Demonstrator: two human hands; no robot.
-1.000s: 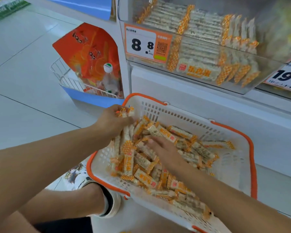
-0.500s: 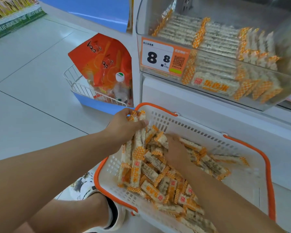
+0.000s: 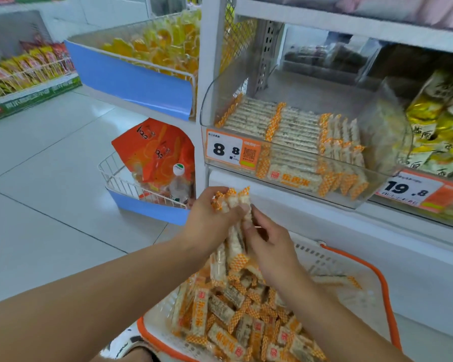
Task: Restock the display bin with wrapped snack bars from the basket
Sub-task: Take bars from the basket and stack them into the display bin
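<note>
A white basket with an orange rim [image 3: 382, 278] sits low in front of me, full of loose wrapped snack bars [image 3: 228, 317] with orange checked ends. My left hand [image 3: 209, 220] is raised above it, shut on an upright bundle of several snack bars [image 3: 234, 202]. My right hand [image 3: 270, 244] touches the bundle's right side, its fingers pinching the bars. Above and to the right, the clear display bin [image 3: 385, 184] on the shelf holds neat rows of the same bars [image 3: 293, 131] behind an 8.8 price tag [image 3: 230, 150].
A neighbouring clear bin [image 3: 434, 121] of yellow packets with a 19.8 tag stands to the right. Left of the shelf post, a low wire basket [image 3: 120, 178] holds orange bags and a bottle. A higher blue-fronted bin [image 3: 141, 82] holds yellow bags. White tiled floor [image 3: 50, 205] lies left.
Both hands have risen out of the basket with a bundle of bars. The right hand left the pile and joined the left at the bundle. My view has tilted up toward the shelf.
</note>
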